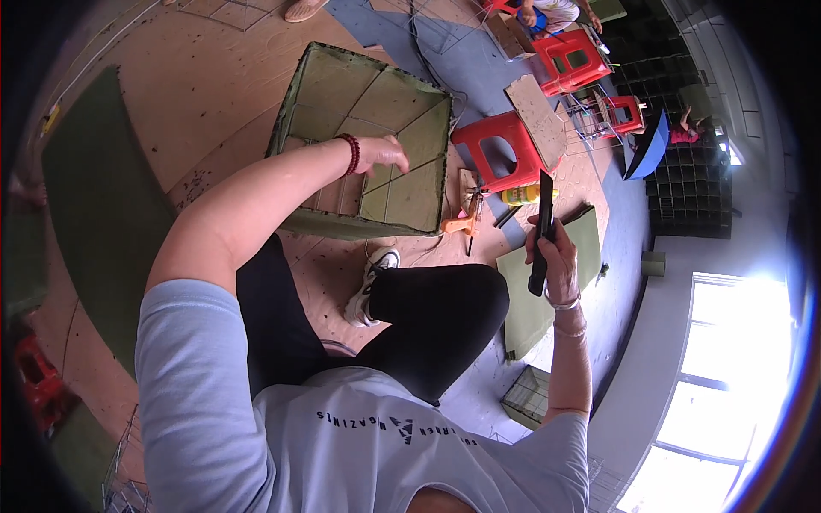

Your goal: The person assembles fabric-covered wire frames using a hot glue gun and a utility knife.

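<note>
In front of me stands a box-shaped wire frame (411, 88) lined with green sheet, its open side showing crossing wires. My left hand (382, 156) is over this frame, fingers loosely bent and apart, with nothing visible in them. Whether the fingertips touch a wire, I cannot tell. Out to the right, my right hand (560, 261) grips a long black bar-shaped tool (546, 205), held upright and apart from the frame. Its exact kind is unclear. An orange glue gun (462, 225) lies by the frame's near right corner.
A red stool (494, 141) stands right of the frame, a brown board (537, 120) leaning on it. Beside it lies a yellow bottle (520, 195). Green panels (94, 188) (523, 299) lie at left and right. People (560, 15) work at the far right.
</note>
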A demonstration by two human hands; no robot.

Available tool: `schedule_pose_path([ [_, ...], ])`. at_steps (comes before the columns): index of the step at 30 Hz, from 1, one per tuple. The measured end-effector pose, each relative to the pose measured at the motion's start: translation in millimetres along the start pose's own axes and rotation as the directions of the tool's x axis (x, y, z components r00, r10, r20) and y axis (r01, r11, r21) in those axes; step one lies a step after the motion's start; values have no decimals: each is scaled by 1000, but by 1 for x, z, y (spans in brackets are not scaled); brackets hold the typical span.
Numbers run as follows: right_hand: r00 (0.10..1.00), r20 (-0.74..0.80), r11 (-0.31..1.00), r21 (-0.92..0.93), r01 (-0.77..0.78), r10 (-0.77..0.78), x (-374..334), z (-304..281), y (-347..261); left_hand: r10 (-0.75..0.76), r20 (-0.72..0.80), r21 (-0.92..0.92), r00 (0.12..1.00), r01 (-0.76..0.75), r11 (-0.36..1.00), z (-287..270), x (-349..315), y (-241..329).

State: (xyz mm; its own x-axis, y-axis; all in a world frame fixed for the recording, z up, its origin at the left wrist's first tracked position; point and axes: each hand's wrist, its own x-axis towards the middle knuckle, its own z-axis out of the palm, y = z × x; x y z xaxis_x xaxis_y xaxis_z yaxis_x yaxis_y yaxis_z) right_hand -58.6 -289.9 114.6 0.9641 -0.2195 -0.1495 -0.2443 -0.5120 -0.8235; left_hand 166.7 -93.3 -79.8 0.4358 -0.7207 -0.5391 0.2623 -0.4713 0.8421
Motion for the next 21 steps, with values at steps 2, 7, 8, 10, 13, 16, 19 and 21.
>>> schedule_pose_path([
  [2, 1000, -4, 1000, 25, 4, -4, 1, 2, 1, 8, 84, -226, 996, 11, 974, 15, -6, 12],
  [7, 999, 44, 1000, -6, 3, -2, 4, 21, 0, -44, 189, -14, 981, 48, 999, 57, 45, -24],
  [8, 998, 65, 1000, -11, -2, 3, 5, 27, -3, -44, 247, 208, 968, -9, 978, 58, 59, -44],
  [10, 1000, 21, 1000, -6, -16, 16, -4, 14, 2, -372, 179, -34, 911, 383, 923, 73, 44, -12],
  [13, 999, -17, 998, 44, -44, 45, -9, 11, 4, 16, 201, -104, 979, 5, 995, 46, 12, -3],
  [16, 998, -7, 997, 30, -68, 68, -7, 5, 11, 168, 390, -288, 906, -53, 956, -10, 8, -3],
  [19, 998, -25, 983, -175, -62, 59, -1, 0, 18, 262, 279, -381, 924, -144, 913, -52, -21, 11],
  [21, 998, -30, 963, -263, -54, 48, 6, 1, 14, 263, 226, -403, 938, -156, 902, -71, -34, 10],
])
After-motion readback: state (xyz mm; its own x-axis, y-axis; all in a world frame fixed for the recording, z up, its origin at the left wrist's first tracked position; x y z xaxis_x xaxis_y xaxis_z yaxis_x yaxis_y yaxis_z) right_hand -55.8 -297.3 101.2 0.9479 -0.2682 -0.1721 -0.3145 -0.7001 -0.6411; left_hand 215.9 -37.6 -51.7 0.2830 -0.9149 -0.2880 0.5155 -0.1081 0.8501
